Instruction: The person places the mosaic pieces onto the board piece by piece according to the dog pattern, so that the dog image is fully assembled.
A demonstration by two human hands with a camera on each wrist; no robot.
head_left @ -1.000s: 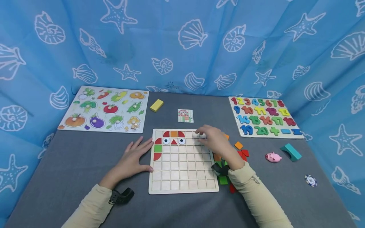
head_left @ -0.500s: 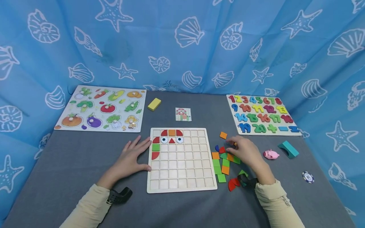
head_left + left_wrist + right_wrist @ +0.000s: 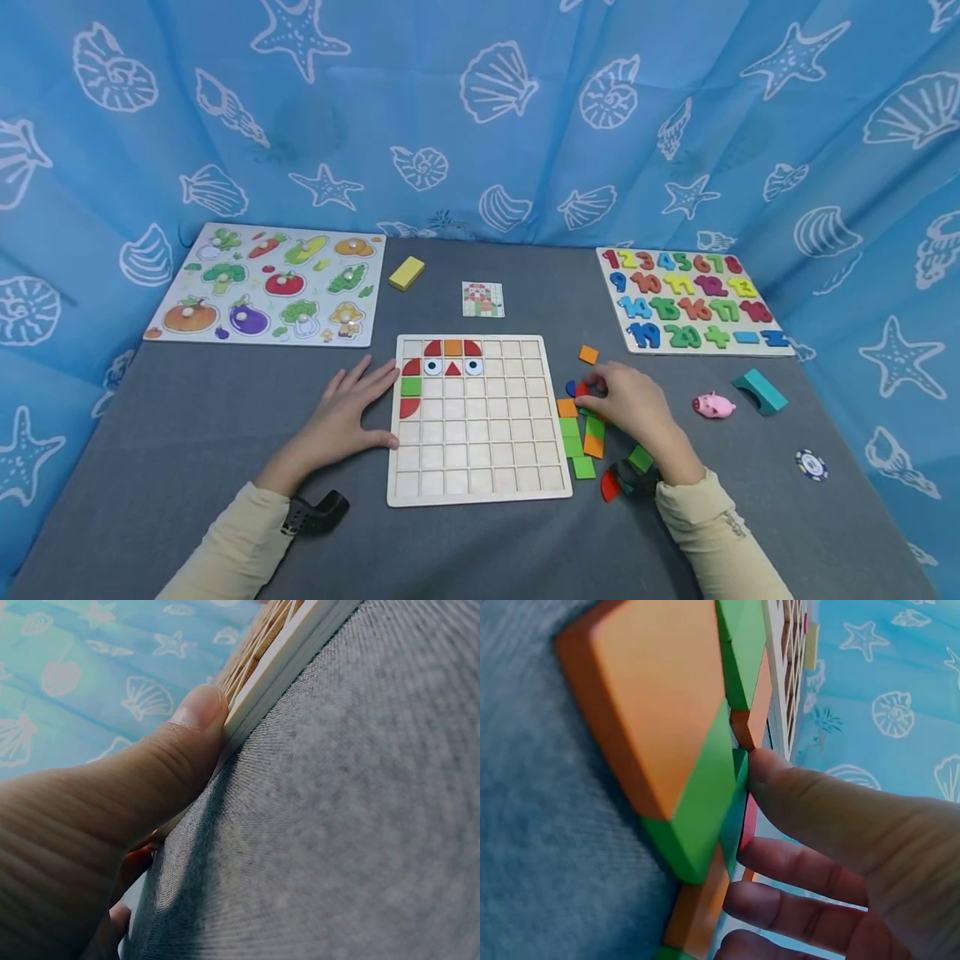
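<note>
Worktop (image 3: pixel 187 417): grey. Wooden grid board (image 3: pixel 477 433): your pattern is unchanged, no cell newly filled. Left hand (image 3: pixel 339 425): grip spread, empty, thumb against the board's edge. Right hand (image 3: pixel 628 402): now shifted boardward among your loose tiles (image 3: pixel 572 446); fingertips meet one red tile (image 3: pixel 581 388), off-board; whether pinched, you cannot tell.

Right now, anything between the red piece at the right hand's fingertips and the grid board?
Yes: a small blue piece lies between the red piece at the right hand and the grid board, with an orange tile just on its near side. Both look low, so lifting over them would probably clear.
</note>
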